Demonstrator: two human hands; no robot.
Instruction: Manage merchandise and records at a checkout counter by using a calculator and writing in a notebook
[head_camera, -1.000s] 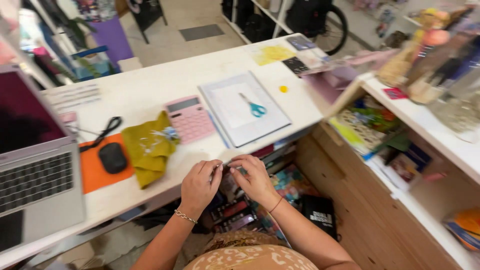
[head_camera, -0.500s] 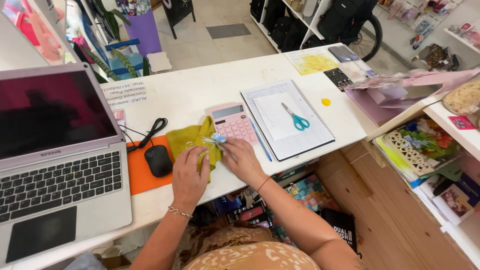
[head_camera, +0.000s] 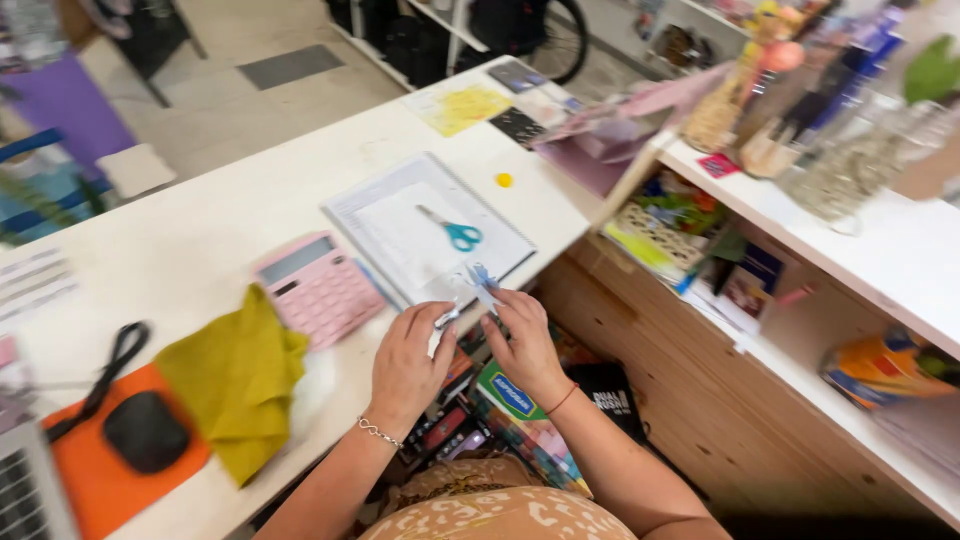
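At the near edge of the white desk (head_camera: 210, 240), the left hand (head_camera: 408, 362) and right hand (head_camera: 524, 345) pinch one small pale-blue paper piece (head_camera: 470, 285) between them; each grip is narrow on it. Its long axis runs hand to hand, just before the blue-handled scissors (head_camera: 452, 230).

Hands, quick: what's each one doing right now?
Left hand: fingers closed, pinching the small pale blue-and-white piece at the table edge.
Right hand: fingers closed on the same piece from the other side.
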